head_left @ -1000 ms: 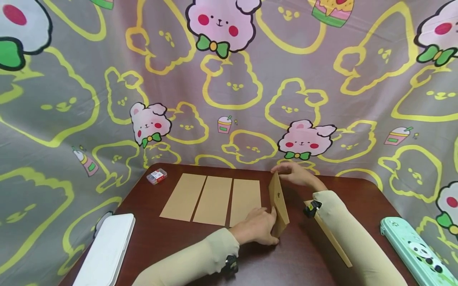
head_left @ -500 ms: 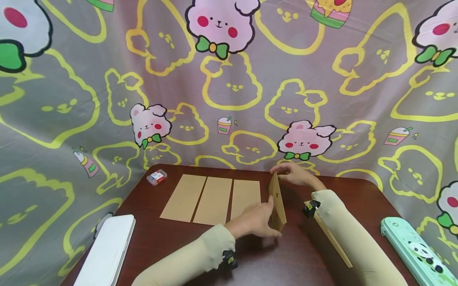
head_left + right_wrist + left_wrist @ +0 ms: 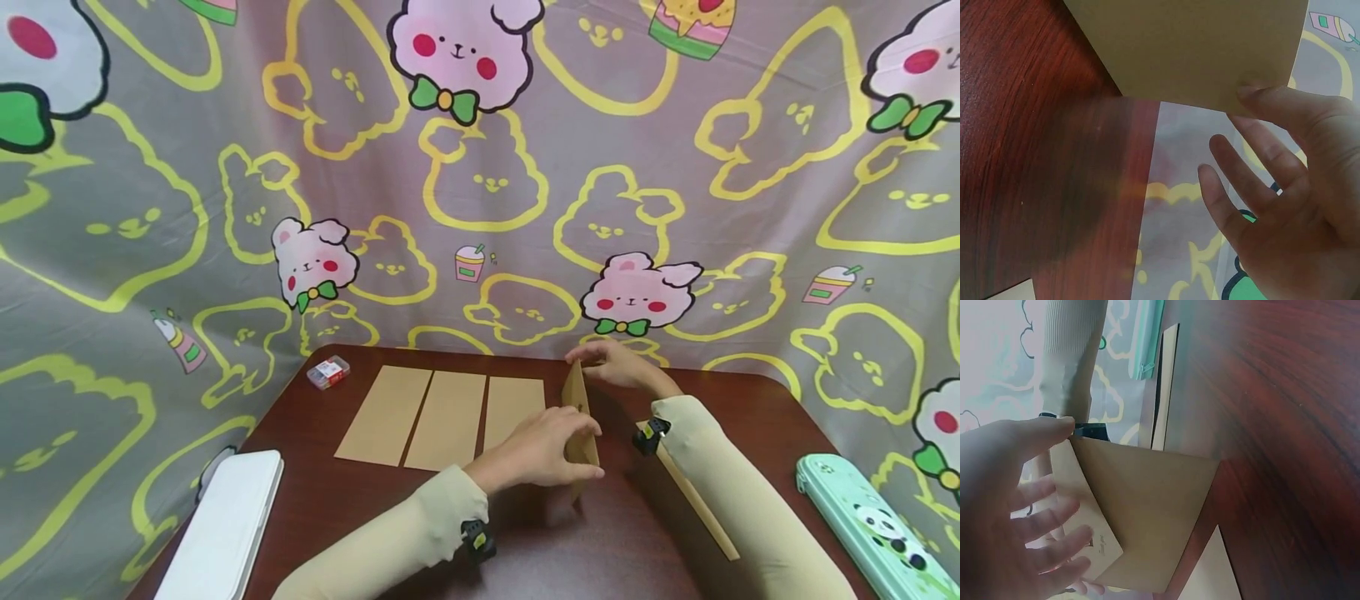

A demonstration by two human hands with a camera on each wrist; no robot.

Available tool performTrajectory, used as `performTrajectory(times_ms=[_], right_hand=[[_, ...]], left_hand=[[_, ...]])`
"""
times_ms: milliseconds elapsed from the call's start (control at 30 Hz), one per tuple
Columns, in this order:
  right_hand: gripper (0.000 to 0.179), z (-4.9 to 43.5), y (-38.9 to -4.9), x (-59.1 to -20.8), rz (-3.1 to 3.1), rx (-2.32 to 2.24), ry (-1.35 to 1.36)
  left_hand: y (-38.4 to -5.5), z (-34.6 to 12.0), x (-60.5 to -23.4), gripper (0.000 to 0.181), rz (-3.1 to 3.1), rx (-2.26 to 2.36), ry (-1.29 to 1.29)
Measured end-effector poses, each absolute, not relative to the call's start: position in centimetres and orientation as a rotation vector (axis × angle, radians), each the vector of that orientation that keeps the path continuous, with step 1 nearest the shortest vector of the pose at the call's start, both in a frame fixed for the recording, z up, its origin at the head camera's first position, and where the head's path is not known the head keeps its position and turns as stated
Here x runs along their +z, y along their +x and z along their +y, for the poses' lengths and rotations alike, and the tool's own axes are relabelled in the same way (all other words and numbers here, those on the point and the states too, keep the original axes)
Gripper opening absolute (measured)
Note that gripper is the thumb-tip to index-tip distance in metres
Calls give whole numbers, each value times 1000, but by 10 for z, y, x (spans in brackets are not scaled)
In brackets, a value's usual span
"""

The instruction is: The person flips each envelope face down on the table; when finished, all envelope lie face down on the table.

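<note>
A brown kraft paper envelope (image 3: 576, 390) stands on edge on the dark wooden table, its pointed flap (image 3: 1088, 515) folded partly outward with small dark print on it. My right hand (image 3: 621, 365) pinches its far corner between thumb and index finger, the other fingers spread apart in the right wrist view. At the near end, my left hand (image 3: 536, 450) has its thumb and fingers spread. In the left wrist view that thumb lies right at the envelope's corner, and the loosely extended fingers overlap the flap.
Three flat kraft pieces (image 3: 446, 421) lie side by side left of the hands. Another kraft piece (image 3: 701, 504) lies partly under the right forearm. A mint panda case (image 3: 873, 525) is at right, a white case (image 3: 221, 525) at left, and a small clear box (image 3: 328, 372) at the back left.
My left hand has risen from the envelope's lower near end to its upper near edge, its fingers spreading. My right hand keeps its pinch on the far corner, almost still.
</note>
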State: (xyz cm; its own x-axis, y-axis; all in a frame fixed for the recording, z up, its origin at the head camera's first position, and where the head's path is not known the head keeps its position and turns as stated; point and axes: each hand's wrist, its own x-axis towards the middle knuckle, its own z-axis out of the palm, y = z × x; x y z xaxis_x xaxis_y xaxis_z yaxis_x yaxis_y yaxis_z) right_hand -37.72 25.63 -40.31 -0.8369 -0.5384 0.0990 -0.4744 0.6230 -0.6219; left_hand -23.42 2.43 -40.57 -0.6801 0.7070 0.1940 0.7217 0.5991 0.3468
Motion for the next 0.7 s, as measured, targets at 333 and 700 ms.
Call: performTrajectory(times_ms=[333, 700], right_hand=[[40, 257, -378, -419, 2653, -1188, -1000], [41, 255, -378, -433, 2675, -1272, -888]], left_hand=[[-231, 24, -406, 45, -2769, -663, -1251], [-234, 24, -405, 46, -2774, -704, -1248]])
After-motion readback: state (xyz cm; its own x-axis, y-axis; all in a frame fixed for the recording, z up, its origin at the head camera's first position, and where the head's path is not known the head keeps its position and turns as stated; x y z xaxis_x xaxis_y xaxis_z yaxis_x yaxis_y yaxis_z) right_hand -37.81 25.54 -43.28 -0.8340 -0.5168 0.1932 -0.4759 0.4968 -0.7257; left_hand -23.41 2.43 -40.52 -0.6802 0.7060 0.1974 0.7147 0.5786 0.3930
